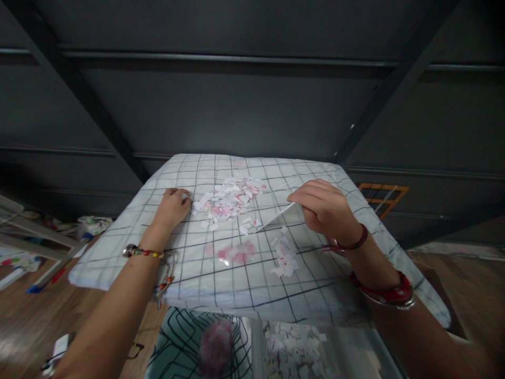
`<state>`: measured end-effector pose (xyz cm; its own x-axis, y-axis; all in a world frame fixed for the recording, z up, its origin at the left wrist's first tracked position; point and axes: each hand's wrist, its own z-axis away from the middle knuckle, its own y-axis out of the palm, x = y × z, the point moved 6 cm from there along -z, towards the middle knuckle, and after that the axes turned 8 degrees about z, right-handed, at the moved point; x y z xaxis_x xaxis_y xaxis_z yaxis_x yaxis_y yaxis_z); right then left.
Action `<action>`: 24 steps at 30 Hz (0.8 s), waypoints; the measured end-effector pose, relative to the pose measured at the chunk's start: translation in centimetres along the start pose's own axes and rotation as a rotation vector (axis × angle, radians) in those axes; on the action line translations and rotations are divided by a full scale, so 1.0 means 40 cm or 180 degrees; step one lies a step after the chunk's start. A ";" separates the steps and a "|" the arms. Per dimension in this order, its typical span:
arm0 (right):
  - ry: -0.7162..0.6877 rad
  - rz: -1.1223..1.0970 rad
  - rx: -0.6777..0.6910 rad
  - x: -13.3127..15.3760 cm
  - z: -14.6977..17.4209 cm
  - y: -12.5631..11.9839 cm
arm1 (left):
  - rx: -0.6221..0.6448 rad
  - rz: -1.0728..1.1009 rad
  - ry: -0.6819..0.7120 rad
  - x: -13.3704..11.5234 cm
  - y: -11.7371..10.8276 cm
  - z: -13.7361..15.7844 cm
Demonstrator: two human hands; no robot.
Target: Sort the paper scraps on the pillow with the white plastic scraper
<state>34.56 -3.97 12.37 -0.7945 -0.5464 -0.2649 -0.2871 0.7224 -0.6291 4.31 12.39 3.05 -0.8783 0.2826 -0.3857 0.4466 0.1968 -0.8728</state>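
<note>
My left hand rests on the table's cloth at the left edge of a large pile of paper scraps, its fingers loosely bent and slightly apart, with nothing visible in them. My right hand is closed in a pinch on the upper end of a thin white strip. The strip slants down to the left, its far end by a small clump of scraps. Another small heap of scraps lies below the strip. The scraps are white, some with pink marks.
A white checked cloth under a clear, shiny cover drapes the table; a pink patch shows near its front. Below the front edge are a clear plastic box of scraps and a fuzzy pink item. A dark panelled wall stands behind.
</note>
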 end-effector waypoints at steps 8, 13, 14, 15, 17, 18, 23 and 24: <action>-0.0077 0.0044 0.0013 0.028 -0.014 0.008 | -0.0031 -0.0016 0.0037 0.002 0.000 -0.001; 0.0026 0.0038 -0.0050 0.003 -0.001 0.002 | -0.0038 -0.0007 0.0024 0.001 -0.001 -0.001; 0.0056 0.0036 -0.0093 0.002 0.000 0.000 | -0.0048 0.0003 0.0016 0.001 -0.001 -0.001; 0.0083 0.0034 -0.0127 0.004 -0.001 0.000 | -0.0060 0.0015 0.0009 0.000 -0.002 0.000; 0.0095 0.0035 -0.0091 0.014 -0.007 0.004 | -0.0070 0.0037 0.0004 -0.001 -0.002 0.000; 0.0066 0.0035 -0.0023 0.020 -0.010 0.008 | -0.0077 0.0047 0.0004 -0.002 -0.003 0.001; -0.0157 -0.0024 0.0075 0.028 -0.014 0.004 | -0.0100 0.0064 -0.0022 -0.004 -0.005 0.001; -0.0160 -0.0017 0.0021 0.022 -0.012 -0.002 | -0.0088 0.0061 -0.0029 -0.003 -0.005 0.001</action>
<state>33.62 -4.31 12.52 -0.7650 -0.5711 -0.2978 -0.2876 0.7166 -0.6354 4.34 12.28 3.25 -0.8710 0.2779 -0.4050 0.4678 0.2175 -0.8567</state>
